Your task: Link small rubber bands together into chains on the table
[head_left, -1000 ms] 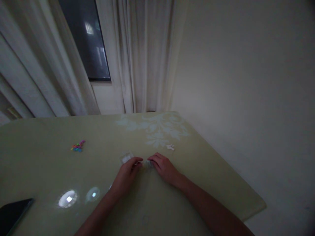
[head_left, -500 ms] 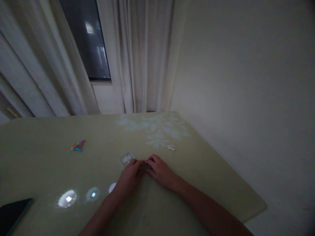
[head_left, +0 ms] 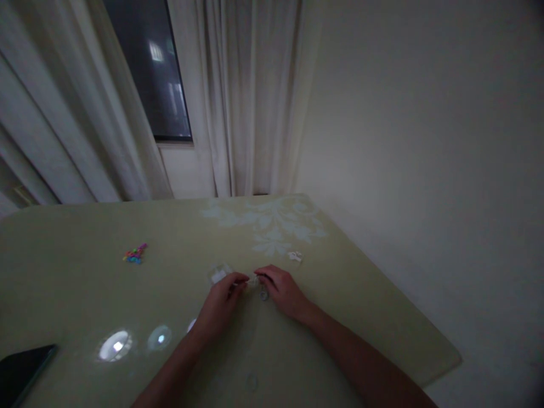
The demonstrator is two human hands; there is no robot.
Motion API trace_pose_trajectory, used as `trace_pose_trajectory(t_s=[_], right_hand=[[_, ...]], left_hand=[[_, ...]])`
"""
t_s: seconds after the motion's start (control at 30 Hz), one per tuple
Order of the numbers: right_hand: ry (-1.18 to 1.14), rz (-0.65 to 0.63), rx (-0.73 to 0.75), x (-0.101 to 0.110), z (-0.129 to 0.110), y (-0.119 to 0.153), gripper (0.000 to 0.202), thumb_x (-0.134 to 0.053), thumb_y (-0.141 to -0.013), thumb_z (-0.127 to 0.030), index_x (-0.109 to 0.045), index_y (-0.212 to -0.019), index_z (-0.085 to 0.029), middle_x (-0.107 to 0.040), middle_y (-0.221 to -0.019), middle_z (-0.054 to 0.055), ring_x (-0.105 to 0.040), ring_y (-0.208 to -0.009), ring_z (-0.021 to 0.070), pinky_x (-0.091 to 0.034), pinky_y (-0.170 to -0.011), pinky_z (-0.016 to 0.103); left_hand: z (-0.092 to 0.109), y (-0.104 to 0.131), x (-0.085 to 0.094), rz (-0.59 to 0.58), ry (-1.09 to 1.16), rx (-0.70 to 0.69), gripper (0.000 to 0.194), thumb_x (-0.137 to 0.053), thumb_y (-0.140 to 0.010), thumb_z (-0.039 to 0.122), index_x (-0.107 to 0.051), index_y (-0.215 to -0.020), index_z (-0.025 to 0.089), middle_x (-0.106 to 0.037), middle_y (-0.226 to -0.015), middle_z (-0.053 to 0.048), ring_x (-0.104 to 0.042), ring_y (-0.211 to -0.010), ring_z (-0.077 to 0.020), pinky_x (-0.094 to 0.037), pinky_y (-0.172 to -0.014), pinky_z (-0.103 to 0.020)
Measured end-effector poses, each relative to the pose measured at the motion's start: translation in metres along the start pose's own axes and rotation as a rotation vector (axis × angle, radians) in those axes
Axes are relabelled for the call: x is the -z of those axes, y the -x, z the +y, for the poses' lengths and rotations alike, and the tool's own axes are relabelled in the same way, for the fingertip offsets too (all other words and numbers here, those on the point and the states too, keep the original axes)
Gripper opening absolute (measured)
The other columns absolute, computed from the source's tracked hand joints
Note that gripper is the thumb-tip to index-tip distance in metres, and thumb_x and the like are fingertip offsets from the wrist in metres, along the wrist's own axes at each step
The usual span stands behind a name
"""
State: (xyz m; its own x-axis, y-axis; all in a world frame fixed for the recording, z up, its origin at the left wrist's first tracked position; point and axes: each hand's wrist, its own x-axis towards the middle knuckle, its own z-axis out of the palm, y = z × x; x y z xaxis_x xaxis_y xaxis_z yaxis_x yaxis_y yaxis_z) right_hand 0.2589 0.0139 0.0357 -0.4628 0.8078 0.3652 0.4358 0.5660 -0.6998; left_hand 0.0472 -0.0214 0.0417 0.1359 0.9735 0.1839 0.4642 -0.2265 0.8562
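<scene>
Between my two hands is a small pale item (head_left: 254, 280), too small to make out, with a little round grey piece (head_left: 264, 293) hanging or lying below it. My left hand (head_left: 226, 296) pinches its left side with thumb and fingertips. From the right, my right hand (head_left: 281, 288) pinches the same item, fingers curled. A clear packet with white parts (head_left: 219, 275) lies just behind my left hand. Small white pieces (head_left: 295, 256) rest on the table beyond my right hand.
The greenish table (head_left: 178, 232) carries a small pile of colourful pieces (head_left: 135, 254) at the left. A dark flat device (head_left: 25, 371) lies at the near left corner. Curtains (head_left: 259, 102) and a wall (head_left: 416, 141) stand behind and to the right.
My hands have moved slightly apart, and the pale item and round grey piece between them now show. My right hand's fingers have shifted a little.
</scene>
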Motion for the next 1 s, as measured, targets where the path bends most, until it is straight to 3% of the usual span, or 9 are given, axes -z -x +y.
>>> trace_pose_trajectory(t_s=[0.17, 0.3, 0.43, 0.53, 0.63, 0.8, 1.0], right_hand=[[-0.002, -0.054, 0.020, 0.010, -0.004, 0.003, 0.027, -0.056, -0.104, -0.025, -0.069, -0.128, -0.020, -0.073, -0.118, 0.009, -0.068, -0.109, 0.0203, -0.051, -0.098, 0.034], [0.082, -0.104, 0.008, 0.019, -0.005, 0.005, 0.044, -0.069, -0.097, -0.035, -0.062, -0.138, -0.020, -0.068, -0.129, 0.012, -0.063, -0.120, 0.0235, -0.048, -0.106, 0.038], [0.176, -0.206, -0.023, 0.022, 0.000, 0.007, 0.077, -0.085, -0.081, -0.048, -0.055, -0.145, -0.018, -0.060, -0.138, 0.015, -0.054, -0.129, 0.0289, -0.042, -0.113, 0.043], [0.213, -0.229, -0.029, 0.018, 0.004, 0.007, 0.074, -0.086, -0.081, -0.048, -0.058, -0.143, -0.017, -0.061, -0.132, 0.014, -0.055, -0.124, 0.0285, -0.044, -0.111, 0.042], [0.236, -0.216, -0.009, 0.009, 0.006, 0.005, 0.055, -0.077, -0.091, -0.042, -0.062, -0.139, -0.019, -0.062, -0.124, 0.012, -0.056, -0.118, 0.0257, -0.046, -0.107, 0.039], [0.273, -0.220, 0.007, -0.006, 0.008, 0.001, 0.027, -0.062, -0.103, -0.026, -0.069, -0.127, -0.019, -0.063, -0.115, 0.010, -0.060, -0.107, 0.0218, -0.050, -0.100, 0.034], [0.226, -0.206, -0.007, 0.003, 0.003, 0.001, 0.025, -0.057, -0.103, -0.018, -0.070, -0.124, -0.020, -0.065, -0.113, 0.009, -0.061, -0.107, 0.0214, -0.050, -0.099, 0.035]], left_hand=[[0.003, 0.001, 0.026, -0.157, -0.005, 0.014, 0.031, -0.050, -0.093, 0.036, -0.073, -0.108, 0.022, -0.077, -0.096, -0.007, -0.068, -0.078, -0.0207, -0.053, -0.071, -0.030], [0.018, 0.018, 0.041, -0.408, -0.089, 0.055, 0.019, -0.065, -0.084, 0.031, -0.075, -0.099, 0.024, -0.074, -0.093, -0.002, -0.066, -0.077, -0.0189, -0.050, -0.069, -0.027], [0.036, 0.036, 0.026, -0.650, -0.165, 0.068, 0.034, -0.080, -0.068, 0.025, -0.077, -0.101, 0.027, -0.073, -0.096, 0.000, -0.067, -0.083, -0.0203, -0.050, -0.070, -0.027], [0.046, 0.039, 0.011, -0.737, -0.229, -0.022, 0.018, -0.074, -0.072, 0.022, -0.080, -0.088, 0.029, -0.074, -0.092, 0.000, -0.068, -0.084, -0.0215, -0.049, -0.073, -0.029], [0.052, 0.038, 0.005, -0.752, -0.304, -0.025, 0.015, -0.065, -0.076, 0.019, -0.078, -0.080, 0.027, -0.075, -0.092, 0.000, -0.069, -0.085, -0.0212, -0.048, -0.073, -0.029], [0.049, 0.042, -0.003, -0.677, -0.460, -0.073, 0.025, -0.047, -0.089, 0.016, -0.070, -0.093, 0.022, -0.071, -0.103, -0.005, -0.069, -0.087, -0.0198, -0.049, -0.076, -0.028], [0.036, 0.026, -0.013, -0.481, -0.658, -0.075, 0.033, -0.037, -0.097, 0.013, -0.068, -0.103, 0.021, -0.069, -0.116, -0.011, -0.069, -0.100, -0.0251, -0.052, -0.085, -0.034]])
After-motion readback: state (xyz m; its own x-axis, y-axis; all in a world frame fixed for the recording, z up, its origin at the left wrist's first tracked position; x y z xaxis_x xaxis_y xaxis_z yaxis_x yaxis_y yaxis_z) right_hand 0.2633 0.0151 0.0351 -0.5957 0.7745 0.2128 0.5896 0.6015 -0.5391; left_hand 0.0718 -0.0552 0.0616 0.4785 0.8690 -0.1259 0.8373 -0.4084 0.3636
